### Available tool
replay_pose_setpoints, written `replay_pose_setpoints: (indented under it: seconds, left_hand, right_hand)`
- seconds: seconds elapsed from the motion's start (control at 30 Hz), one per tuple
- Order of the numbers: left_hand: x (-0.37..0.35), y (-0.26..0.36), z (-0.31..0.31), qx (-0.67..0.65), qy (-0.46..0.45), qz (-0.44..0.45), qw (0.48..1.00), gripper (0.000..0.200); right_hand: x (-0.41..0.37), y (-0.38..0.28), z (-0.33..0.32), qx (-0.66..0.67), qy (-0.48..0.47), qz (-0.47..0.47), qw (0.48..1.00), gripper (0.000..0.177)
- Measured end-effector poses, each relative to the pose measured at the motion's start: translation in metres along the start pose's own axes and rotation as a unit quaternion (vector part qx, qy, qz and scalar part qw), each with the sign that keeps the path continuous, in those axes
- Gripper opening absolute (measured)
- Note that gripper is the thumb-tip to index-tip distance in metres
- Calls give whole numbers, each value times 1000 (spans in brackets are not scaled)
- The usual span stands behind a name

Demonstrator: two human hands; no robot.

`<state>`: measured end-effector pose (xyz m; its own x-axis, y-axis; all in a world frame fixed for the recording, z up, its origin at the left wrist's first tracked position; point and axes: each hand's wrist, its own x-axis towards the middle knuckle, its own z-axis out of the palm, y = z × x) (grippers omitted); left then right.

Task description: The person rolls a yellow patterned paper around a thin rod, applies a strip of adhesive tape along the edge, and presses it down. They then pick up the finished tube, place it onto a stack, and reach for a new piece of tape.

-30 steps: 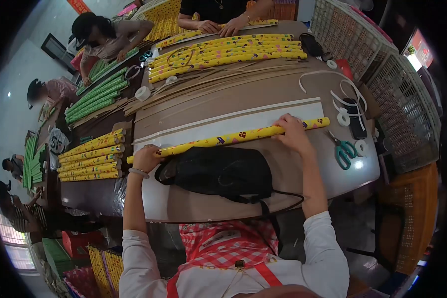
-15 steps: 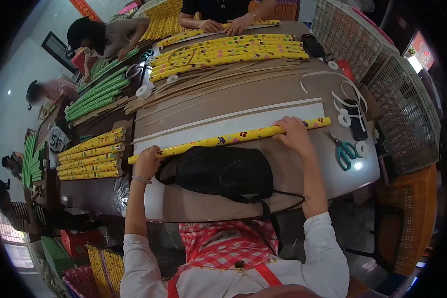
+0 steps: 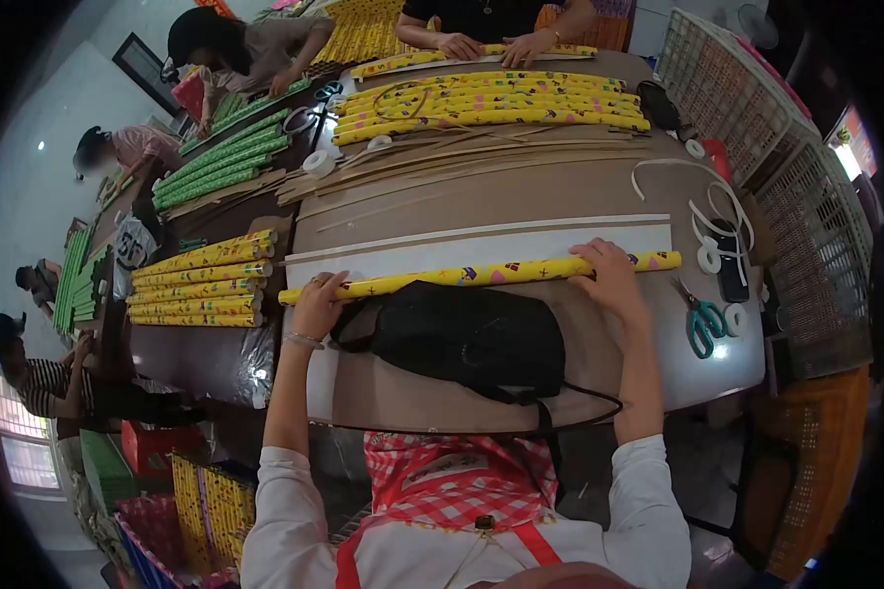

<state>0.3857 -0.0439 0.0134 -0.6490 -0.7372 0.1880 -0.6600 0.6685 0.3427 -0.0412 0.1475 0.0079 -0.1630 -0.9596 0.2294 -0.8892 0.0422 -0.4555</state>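
Observation:
A long yellow patterned roll of wrapping paper point(image 3: 432, 279) lies across the table in front of me. Behind it a flat strip of the sheet's white underside point(image 3: 550, 239) shows, with a narrow pale band point(image 3: 481, 231) along its far edge. My left hand point(image 3: 320, 300) is curled over the roll near its left end. Nearer the right end, my right hand point(image 3: 604, 270) has its fingers bent over the roll and its thumb on the near side. A black bag point(image 3: 471, 339) with a cord lies just on my side of the roll.
Teal scissors point(image 3: 702, 324), tape rolls point(image 3: 708, 257) and a dark phone point(image 3: 732, 265) lie at the right. Finished yellow rolls point(image 3: 201, 285) are stacked left, more point(image 3: 491, 103) beyond thin brown strips point(image 3: 462, 157). Other people work across and to the left. Crates point(image 3: 805, 245) stand right.
The view has shifted, so the table sits farther right in it. A different part of the pattern faces up on the roll, which has turned under my hands. Both hands stay on it.

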Motion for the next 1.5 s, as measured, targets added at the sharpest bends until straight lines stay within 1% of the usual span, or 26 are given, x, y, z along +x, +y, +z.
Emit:
replay_pose_setpoints:
  seconds: [0.07, 0.2, 0.27, 0.47, 0.57, 0.6, 0.63, 0.67, 0.73, 0.77, 0.8, 0.87, 0.9, 1.0, 1.23, 1.3, 1.37, 1.4, 1.47, 1.5]
  left_hand:
    - [1, -4, 4, -10, 19, -25, 999, 38]
    - [0, -7, 5, -10, 19, -39, 999, 39]
    - [-1, -13, 6, 2, 3, -1, 1000, 36]
    - [-1, -4, 4, 11, 36, 9, 999, 29]
    - [0, -6, 4, 13, 33, 20, 999, 29]
    - [0, -8, 7, 15, 12, -21, 1000, 29]
    - [0, -14, 11, 14, 22, -16, 1000, 27]
    - [-1, -8, 8, 9, 61, 26, 998, 27]
    - [0, -10, 11, -33, 36, -9, 999, 28]
    - [0, -9, 10, -36, 38, 7, 999, 30]
    - [0, -8, 10, -40, 33, 3, 999, 30]
    - [-1, -7, 9, -27, 39, 9, 999, 30]
    - [0, -7, 9, -7, 42, 17, 999, 31]
    - [0, -6, 8, -7, 35, 11, 999, 30]
    - [-2, -6, 10, 2, 37, 0, 999, 33]
    - [-4, -6, 7, 23, 11, -6, 1000, 38]
    - [-6, -9, 8, 33, 14, -18, 999, 39]
    - [-5, -5, 7, 43, 19, -16, 999, 39]
    - [-4, -3, 7, 46, 28, -16, 998, 39]
    - [-4, -4, 8, 31, 20, -29, 999, 39]
  right_hand:
    - [0, 0, 1, 4, 5, 3, 1000, 38]
    - [0, 2, 2, 2, 3, -1, 1000, 35]
    - [0, 0, 1, 0, 2, 3, 1000, 34]
    - [0, -1, 0, -5, 6, -1, 1000, 33]
    - [3, 3, 0, -6, 4, -4, 1000, 32]
    - [1, 5, 2, -8, 3, -8, 1000, 31]
    - [1, 7, 5, -12, 8, -16, 1000, 33]
    - [2, 10, 6, -18, 13, -24, 999, 35]
    - [1, 6, 2, -17, 8, -15, 1000, 34]
    - [2, 9, 3, -3, -5, -10, 1000, 34]
    - [2, 10, 3, -3, -12, -6, 1000, 34]
    - [2, 9, 5, -4, 11, -15, 1000, 32]
    - [1, 10, 5, -4, 9, -14, 1000, 32]
    - [2, 10, 5, -5, 13, -26, 1000, 32]
    - [2, 8, 3, -13, -14, 1, 1000, 34]
    - [2, 4, 1, -16, -25, 4, 1000, 35]
    - [3, -1, -2, 48, -6, 31, 998, 36]
    - [6, 1, 0, 44, -6, 28, 999, 36]
    - [17, 11, 10, -36, 55, 18, 998, 37]
    - [23, 13, 11, -41, 54, 18, 998, 37]
